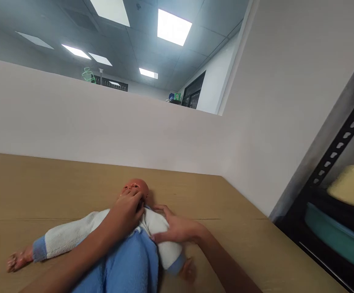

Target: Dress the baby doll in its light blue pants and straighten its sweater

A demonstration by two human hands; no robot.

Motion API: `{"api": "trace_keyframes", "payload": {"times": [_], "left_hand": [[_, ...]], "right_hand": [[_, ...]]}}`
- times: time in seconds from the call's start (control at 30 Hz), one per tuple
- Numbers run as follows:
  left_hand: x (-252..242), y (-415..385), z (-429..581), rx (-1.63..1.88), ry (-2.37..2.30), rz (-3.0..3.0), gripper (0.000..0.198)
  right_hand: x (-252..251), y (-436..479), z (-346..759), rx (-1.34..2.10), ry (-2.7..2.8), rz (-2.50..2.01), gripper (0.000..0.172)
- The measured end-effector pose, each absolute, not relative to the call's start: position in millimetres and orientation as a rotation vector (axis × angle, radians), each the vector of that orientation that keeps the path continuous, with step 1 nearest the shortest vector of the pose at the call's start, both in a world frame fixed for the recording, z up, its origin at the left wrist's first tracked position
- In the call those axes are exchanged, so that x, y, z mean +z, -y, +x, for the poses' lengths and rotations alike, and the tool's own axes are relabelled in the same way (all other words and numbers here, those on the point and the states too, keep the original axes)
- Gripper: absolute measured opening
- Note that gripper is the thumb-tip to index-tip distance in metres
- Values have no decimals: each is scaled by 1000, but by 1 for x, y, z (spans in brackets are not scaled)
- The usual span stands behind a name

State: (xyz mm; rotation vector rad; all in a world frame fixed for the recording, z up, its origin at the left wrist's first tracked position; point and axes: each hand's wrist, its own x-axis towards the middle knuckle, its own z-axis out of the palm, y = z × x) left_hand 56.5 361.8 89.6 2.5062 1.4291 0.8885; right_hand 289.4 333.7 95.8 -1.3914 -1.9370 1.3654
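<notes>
A baby doll (136, 185) lies on its back on a tan tabletop, head pointing away from me. It wears a fleecy outfit (131, 260) with blue front and legs, white sleeves and blue cuffs. My left hand (131, 207) is at the doll's chin and neck, fingers curled together over the collar; what lies under them is hidden. Around the white sleeve near the shoulder, my right hand (177, 228) has its thumb on one side and its fingers on the other. One doll arm (64, 240) stretches out to the left; the other angles down at the right.
A low white partition (103, 126) borders the far side of the tan tabletop (195, 191), meeting a white wall (256, 122) at right. Beyond it stands a black shelf rack (326, 162) holding a pale yellow package (350, 185) and a teal bin (335, 236).
</notes>
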Motion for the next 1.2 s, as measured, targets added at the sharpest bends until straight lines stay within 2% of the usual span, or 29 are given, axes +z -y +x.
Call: {"api": "trace_keyframes", "payload": {"times": [0.03,0.1,0.17,0.33,0.4,0.47,0.53,0.63,0.77,0.8,0.83,0.87,0.93,1.07,1.2], "left_hand": [[92,-361,54,881,-1466,2495,23],[97,-358,49,873,-1534,2464,21],[101,-355,48,865,-1566,2435,18],[102,-354,47,840,-1437,2385,19],[102,-356,41,887,-1360,2316,34],[101,-358,29,1001,-1306,2231,48],[95,-355,13,1139,-1285,2157,50],[77,-340,-12,1261,-1304,2033,48],[51,-307,-36,1166,-1334,1915,45],[48,-300,-39,1133,-1322,1925,45],[45,-294,-42,1096,-1301,1952,45],[43,-290,-43,1057,-1278,1981,45],[42,-288,-45,989,-1229,2006,46],[37,-294,-45,969,-1176,1808,49],[32,-302,-44,1069,-1076,1425,62]], "right_hand": [[106,-330,295,1222,2128,-1512,114],[125,-325,304,1002,2355,-1583,87],[135,-325,312,937,2423,-1578,69],[119,-343,329,1110,2494,-1525,69],[109,-351,337,1185,2466,-1431,74],[103,-357,344,1120,2416,-1397,78],[100,-360,348,1003,2376,-1416,77],[99,-358,344,878,2347,-1462,63],[102,-332,308,554,2282,-1484,56],[103,-322,296,441,2247,-1474,50],[104,-310,282,382,2214,-1450,36],[104,-299,270,423,2161,-1441,22],[101,-281,253,524,2100,-1436,16],[86,-275,254,733,2035,-1452,21],[73,-295,277,1356,1965,-1134,39]]}}
